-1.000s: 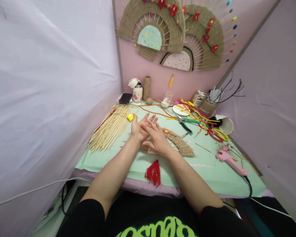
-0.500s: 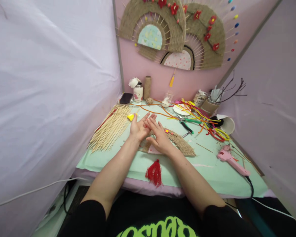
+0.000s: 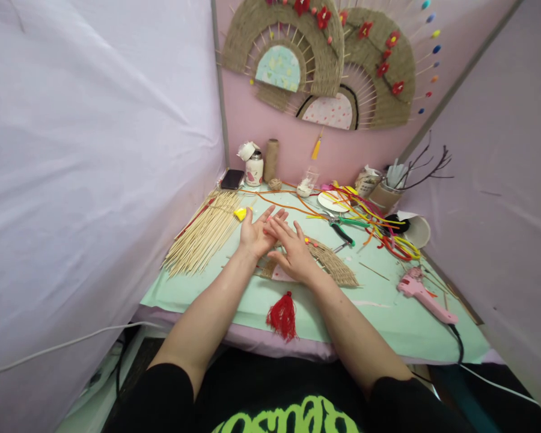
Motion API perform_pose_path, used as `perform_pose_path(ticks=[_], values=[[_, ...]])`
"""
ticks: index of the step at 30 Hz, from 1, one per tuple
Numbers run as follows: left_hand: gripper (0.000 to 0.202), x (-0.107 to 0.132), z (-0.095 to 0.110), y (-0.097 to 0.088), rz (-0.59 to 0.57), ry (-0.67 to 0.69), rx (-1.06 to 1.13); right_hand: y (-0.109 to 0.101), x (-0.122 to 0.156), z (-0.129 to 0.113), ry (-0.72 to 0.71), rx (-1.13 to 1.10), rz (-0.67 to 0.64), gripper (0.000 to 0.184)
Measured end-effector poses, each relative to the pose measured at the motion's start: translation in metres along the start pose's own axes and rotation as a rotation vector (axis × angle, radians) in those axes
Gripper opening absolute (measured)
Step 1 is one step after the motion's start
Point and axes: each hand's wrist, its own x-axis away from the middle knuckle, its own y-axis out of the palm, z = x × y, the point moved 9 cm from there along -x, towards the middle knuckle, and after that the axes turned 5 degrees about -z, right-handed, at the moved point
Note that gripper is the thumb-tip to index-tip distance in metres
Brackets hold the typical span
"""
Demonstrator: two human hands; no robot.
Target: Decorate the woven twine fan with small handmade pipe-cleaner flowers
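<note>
My left hand [image 3: 256,239] is palm up with its fingers stretched out. Across its palm and fingers lies my right hand [image 3: 293,252], palm down, its fingers extended. A small pink bit [image 3: 269,219] shows where the hands meet; what it is made of I cannot tell. Beneath both hands is a small twine-woven fan [image 3: 340,269] with a few coloured dots on it, partly hidden by my right hand. Below the fan a red tassel [image 3: 283,317] lies near the table's front edge. Just left of my left thumb sits a yellow lump [image 3: 240,214].
Thin wooden sticks [image 3: 202,237] are spread on the left. At the right lie a pink glue gun [image 3: 426,296], green-handled pliers [image 3: 342,231] and coloured pipe cleaners [image 3: 379,216]. A phone [image 3: 232,179], a jar [image 3: 253,169] and a twine roll [image 3: 271,160] stand behind. Large woven fans [image 3: 293,60] hang above.
My right fingers have shifted slightly against my left palm, and the pink bit between the hands shows more clearly. The whole view has moved a little; the table items stay in place.
</note>
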Motion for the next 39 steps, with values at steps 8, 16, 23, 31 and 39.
perform_pose_path(ticks=[8, 16, 23, 31, 39], values=[[0.064, 0.002, 0.0, 0.003, -0.017, -0.033, -0.031, -0.004, 0.0, 0.004, 0.0, -0.003, 0.047, 0.066], [0.068, 0.002, -0.004, 0.002, 0.019, -0.046, -0.056, -0.004, -0.001, 0.0, -0.026, -0.041, 0.109, 0.054], [0.065, 0.006, -0.006, 0.006, 0.04, -0.049, -0.107, -0.014, 0.001, 0.019, 0.111, -0.111, 0.289, 0.036], [0.063, 0.007, -0.008, 0.009, 0.042, -0.072, -0.132, -0.02, 0.006, 0.029, 0.178, -0.257, 0.412, 0.029], [0.052, 0.01, 0.056, -0.018, 0.242, 0.264, -0.085, -0.031, 0.017, 0.056, 0.471, -0.542, 0.502, 0.035]])
